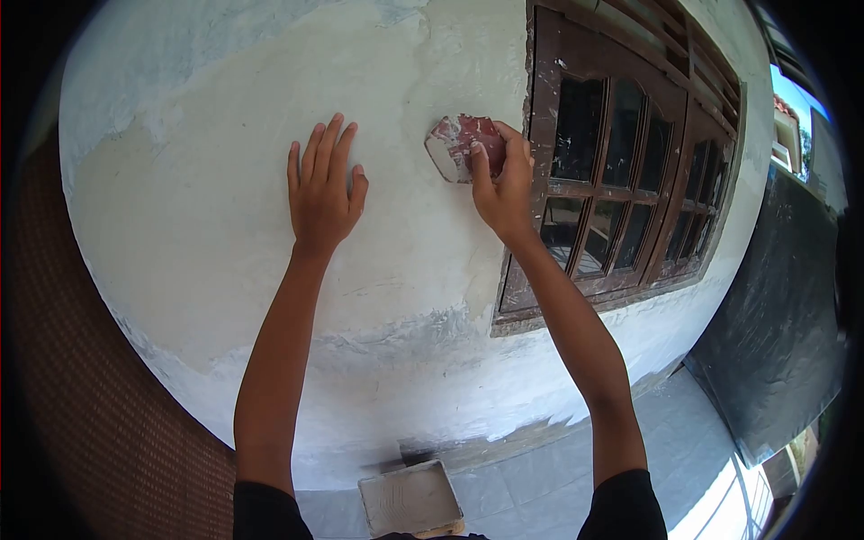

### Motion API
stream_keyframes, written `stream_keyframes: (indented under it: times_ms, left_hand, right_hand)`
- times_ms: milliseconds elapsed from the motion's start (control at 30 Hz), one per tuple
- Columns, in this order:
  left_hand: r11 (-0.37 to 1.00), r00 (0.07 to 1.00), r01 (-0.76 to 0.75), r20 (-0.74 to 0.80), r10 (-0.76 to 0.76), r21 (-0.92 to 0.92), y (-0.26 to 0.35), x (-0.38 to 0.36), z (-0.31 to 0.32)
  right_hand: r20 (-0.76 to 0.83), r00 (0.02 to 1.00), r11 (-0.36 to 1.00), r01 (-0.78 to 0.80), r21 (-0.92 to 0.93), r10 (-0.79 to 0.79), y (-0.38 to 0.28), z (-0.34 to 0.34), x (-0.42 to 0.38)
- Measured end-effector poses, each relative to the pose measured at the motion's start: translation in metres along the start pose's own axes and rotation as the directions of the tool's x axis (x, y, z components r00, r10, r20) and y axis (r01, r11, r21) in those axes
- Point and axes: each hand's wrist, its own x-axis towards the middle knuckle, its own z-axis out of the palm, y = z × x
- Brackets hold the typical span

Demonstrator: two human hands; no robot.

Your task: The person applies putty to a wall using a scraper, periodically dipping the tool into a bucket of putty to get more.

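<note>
Two hands touch the wall (225, 225): left hand (324, 189) flat, released; right hand (504, 184) grasping a scraper (459, 144). At 6 o'clock, a tray (411, 498) holds grey plaster.

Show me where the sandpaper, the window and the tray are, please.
sandpaper (454, 144), head view, on its pale left part.
window (621, 171), head view, on a frame bar.
tray (409, 498), head view, on its grey inside.
</note>
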Motion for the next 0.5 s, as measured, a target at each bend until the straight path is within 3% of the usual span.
stream_keyframes:
  times_ms: [100,133,200,333,400,467,500]
  left_hand:
    - [1.0,1.0,-0.002,0.002,0.002,0.002,0.0,-0.001,0.0]
    - [1.0,1.0,-0.002,0.002,0.002,0.005,0.001,0.0,-0.001]
    - [1.0,1.0,0.006,0.0,-0.006,0.016,0.001,0.0,0.0]
    - [1.0,1.0,0.009,-0.001,-0.009,0.024,0.003,-0.001,0.001]
    - [1.0,1.0,0.01,-0.003,-0.01,0.026,0.003,-0.001,0.001]
    - [1.0,1.0,0.009,-0.002,-0.009,0.028,0.003,0.0,0.001]
    - [1.0,1.0,0.01,-0.001,-0.01,0.019,0.002,0.0,0.001]
  right_hand:
    - [-0.284,0.938,0.973,-0.156,0.171,0.2,0.034,-0.01,0.017]
    - [-0.283,0.938,0.972,-0.156,0.175,0.201,0.045,-0.02,0.018]
    - [-0.495,0.815,0.951,-0.214,0.225,0.3,0.052,-0.038,0.025]
    - [-0.399,0.859,0.918,-0.178,0.356,0.321,0.049,-0.05,0.004]
    - [-0.14,0.94,0.797,-0.179,0.577,0.312,0.027,-0.04,-0.013]
    - [-0.079,0.993,0.92,-0.053,0.389,0.09,0.029,-0.022,-0.028]
    - [-0.076,0.993,0.919,-0.057,0.39,0.094,0.025,-0.018,-0.034]
